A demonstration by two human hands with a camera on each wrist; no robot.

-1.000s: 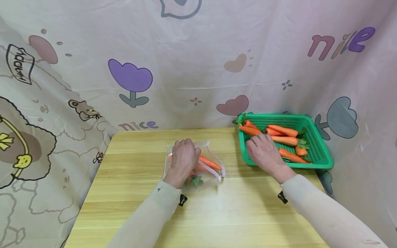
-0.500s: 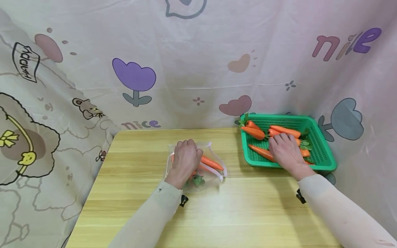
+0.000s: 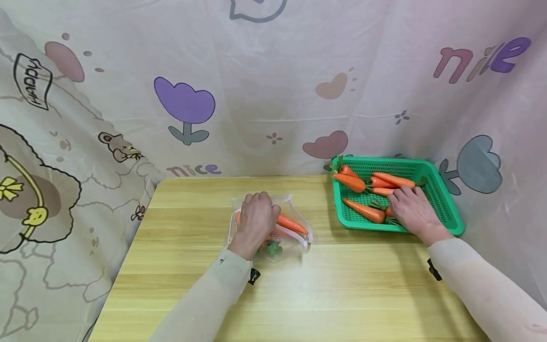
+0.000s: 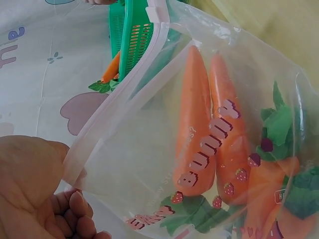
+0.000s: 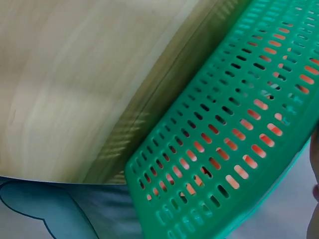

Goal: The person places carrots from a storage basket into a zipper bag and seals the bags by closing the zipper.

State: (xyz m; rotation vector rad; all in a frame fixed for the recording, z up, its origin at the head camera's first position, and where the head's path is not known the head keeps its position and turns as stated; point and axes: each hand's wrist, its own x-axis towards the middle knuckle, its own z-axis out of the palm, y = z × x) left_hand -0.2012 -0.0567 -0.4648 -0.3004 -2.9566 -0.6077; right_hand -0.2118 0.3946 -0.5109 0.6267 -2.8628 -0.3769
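My left hand [image 3: 258, 216] pinches the edge of a clear zip bag [image 4: 119, 159] between thumb and fingers. Inside the bag, which is printed with the word "Bunny", lie several carrots [image 4: 194, 134] with green tops. The bag's opening with its pale zip strip faces right in the head view. My right hand [image 3: 412, 209] reaches down into the green basket [image 3: 446, 209], over the carrots at its right side. Its fingertips come down beside a carrot [image 3: 381, 191]; I cannot tell whether they hold one. In the right wrist view, the basket's slotted wall hides most of the carrots.
More carrots lie in the basket, one along the front left [image 3: 363, 210] and others at the back [image 3: 393, 179]. The wooden table [image 3: 179, 285] ends at the patterned cloth [image 3: 256, 95] behind it. The basket stands near the table's right edge.
My right hand has moved right across the basket, from its left part to its right side, uncovering a carrot at the front left. My left hand and the bag stay in place.
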